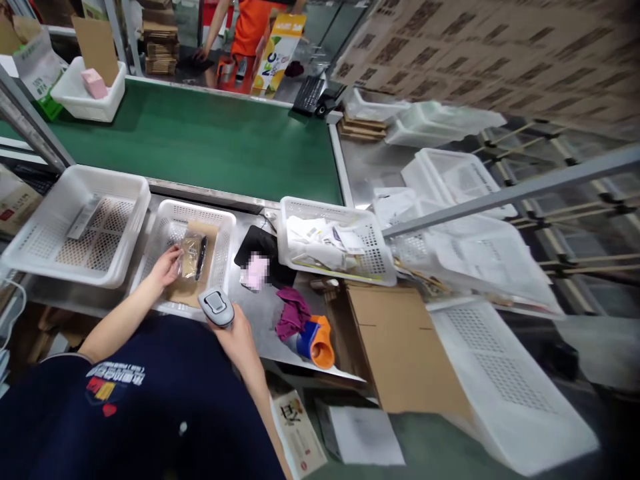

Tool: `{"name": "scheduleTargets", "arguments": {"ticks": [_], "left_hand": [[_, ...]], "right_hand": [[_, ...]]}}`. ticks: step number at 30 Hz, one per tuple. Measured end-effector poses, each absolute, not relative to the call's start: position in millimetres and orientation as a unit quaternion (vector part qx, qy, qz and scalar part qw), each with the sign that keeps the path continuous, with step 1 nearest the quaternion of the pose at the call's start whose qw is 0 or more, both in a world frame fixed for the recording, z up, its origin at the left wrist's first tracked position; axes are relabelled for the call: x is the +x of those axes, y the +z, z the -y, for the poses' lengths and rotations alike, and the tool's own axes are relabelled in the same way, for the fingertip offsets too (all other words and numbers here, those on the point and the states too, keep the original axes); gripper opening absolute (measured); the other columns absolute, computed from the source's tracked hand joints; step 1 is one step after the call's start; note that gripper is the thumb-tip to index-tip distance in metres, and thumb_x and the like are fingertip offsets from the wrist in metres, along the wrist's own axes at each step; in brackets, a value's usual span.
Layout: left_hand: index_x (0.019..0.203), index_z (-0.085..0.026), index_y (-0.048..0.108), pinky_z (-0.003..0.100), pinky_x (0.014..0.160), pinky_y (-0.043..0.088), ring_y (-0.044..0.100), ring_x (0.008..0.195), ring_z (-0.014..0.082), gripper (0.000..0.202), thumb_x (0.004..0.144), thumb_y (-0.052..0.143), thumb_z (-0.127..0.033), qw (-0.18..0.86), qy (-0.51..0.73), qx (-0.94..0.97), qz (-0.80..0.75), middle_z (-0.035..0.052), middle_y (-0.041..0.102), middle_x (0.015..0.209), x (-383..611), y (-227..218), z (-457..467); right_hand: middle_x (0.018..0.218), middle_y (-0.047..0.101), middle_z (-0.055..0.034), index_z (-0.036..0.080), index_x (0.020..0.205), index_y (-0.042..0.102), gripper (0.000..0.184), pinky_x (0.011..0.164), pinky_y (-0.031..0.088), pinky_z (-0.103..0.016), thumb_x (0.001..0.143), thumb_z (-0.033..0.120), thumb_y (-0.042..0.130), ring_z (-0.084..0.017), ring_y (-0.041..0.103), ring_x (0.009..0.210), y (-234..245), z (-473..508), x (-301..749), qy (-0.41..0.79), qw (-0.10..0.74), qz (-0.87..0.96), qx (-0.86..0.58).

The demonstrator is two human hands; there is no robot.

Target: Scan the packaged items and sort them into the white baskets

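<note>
My left hand (167, 265) pinches the edge of a clear plastic packet (191, 257) over a white perforated basket (227, 230). A slim black item (201, 257) lies against the packet; whether it is inside I cannot tell. Brown cardboard (210, 235) lines the basket beneath. Wrapped in my right hand (237, 335) is a grey-and-white handheld barcode scanner (216, 308), just past the basket's near right corner. To its right, a black pad (250, 243) lies on the metal bench, partly under a blurred pink item (256, 272).
Left stands a larger white basket (113, 187) with a small box (85, 217). Another basket (330, 270) holds papers. A purple cloth (293, 312) and an orange-and-blue tape dispenser (317, 341) lie right. Beyond runs a green conveyor (210, 143), with a person in orange (250, 30) across it.
</note>
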State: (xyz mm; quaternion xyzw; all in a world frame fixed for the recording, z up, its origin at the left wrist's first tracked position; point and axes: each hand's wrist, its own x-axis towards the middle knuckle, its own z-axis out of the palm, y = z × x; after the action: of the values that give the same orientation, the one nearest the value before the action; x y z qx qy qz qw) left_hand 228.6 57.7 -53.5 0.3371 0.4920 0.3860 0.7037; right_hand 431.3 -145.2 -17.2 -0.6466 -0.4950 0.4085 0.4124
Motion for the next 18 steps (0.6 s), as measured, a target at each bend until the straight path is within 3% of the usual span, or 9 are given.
{"name": "scheduleTargets", "arguments": {"ticks": [6, 14, 18], "left_hand": [[0.109, -0.022, 0.068, 0.035, 0.097, 0.060, 0.077, 0.108, 0.0238, 0.030, 0.081, 0.080, -0.021, 0.736, 0.444, 0.259, -0.440, 0.0033, 0.080, 0.099, 208, -39, -47], [0.107, -0.018, 0.071, 0.031, 0.095, 0.059, 0.077, 0.097, 0.0198, 0.039, 0.073, 0.088, -0.020, 0.743, 0.453, 0.246, -0.428, 0.0048, 0.081, 0.105, 213, -23, -41], [0.102, -0.018, 0.073, 0.040, 0.100, 0.058, 0.076, 0.112, 0.0302, 0.040, 0.067, 0.091, -0.027, 0.726, 0.449, 0.280, -0.438, 0.0096, 0.082, 0.105, 224, -18, -30]], "right_hand": [[0.102, 0.075, -0.0082, 0.021, 0.107, 0.071, 0.035, 0.090, 0.060, -0.049, 0.080, 0.042, 0.078, -0.031, 0.073, 0.098, -10, 117, 429, 0.400, 0.432, 0.509, -0.628], [0.115, 0.078, -0.0128, 0.019, 0.114, 0.072, 0.043, 0.101, 0.059, -0.054, 0.081, 0.047, 0.078, -0.033, 0.075, 0.106, 1, 77, 422, 0.427, 0.460, 0.501, -0.596], [0.114, 0.081, -0.0142, 0.020, 0.112, 0.074, 0.045, 0.098, 0.062, -0.054, 0.077, 0.047, 0.080, -0.036, 0.077, 0.106, -4, 89, 431, 0.432, 0.480, 0.478, -0.595]]}}
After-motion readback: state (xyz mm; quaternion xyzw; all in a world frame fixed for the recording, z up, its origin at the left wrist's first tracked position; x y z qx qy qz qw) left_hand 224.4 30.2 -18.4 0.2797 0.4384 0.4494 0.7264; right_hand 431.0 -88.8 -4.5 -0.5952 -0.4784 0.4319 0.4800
